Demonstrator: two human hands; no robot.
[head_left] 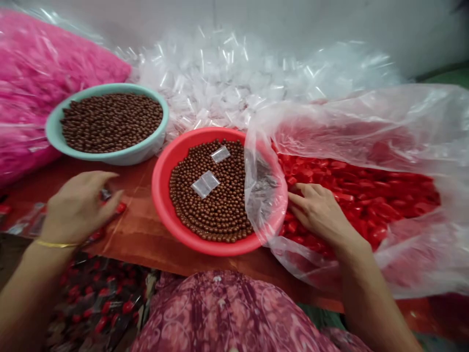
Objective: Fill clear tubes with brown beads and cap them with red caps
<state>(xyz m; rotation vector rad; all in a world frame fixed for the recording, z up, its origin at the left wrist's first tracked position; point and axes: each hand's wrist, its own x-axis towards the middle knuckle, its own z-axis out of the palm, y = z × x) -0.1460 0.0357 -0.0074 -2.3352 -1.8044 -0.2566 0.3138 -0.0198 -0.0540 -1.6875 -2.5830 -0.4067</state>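
Note:
My left hand [78, 200] hovers at the left over small dark pieces with red ends [120, 208] on the table. Its thumb and forefinger are apart, and it seems to hold nothing. At the right, my right hand [317, 210] reaches into a clear plastic bag of red plastic pieces [366, 195]. Its fingertips are drawn close together at a small red piece [292, 181], beside the basin's rim. Between my hands stands a red basin [161, 215] of shiny brown beads [220, 220]. Two small clear packets [205, 184] lie on the beads. The bag's edge drapes over the basin's right side.
Behind my left hand is a pale green basin [164, 115] full of brown beads. A bag of pink pieces [54, 63] stands at far left. Clear plastic pieces [227, 73] pile up along the wall. Below the table edge lie many red-and-dark pieces [106, 298].

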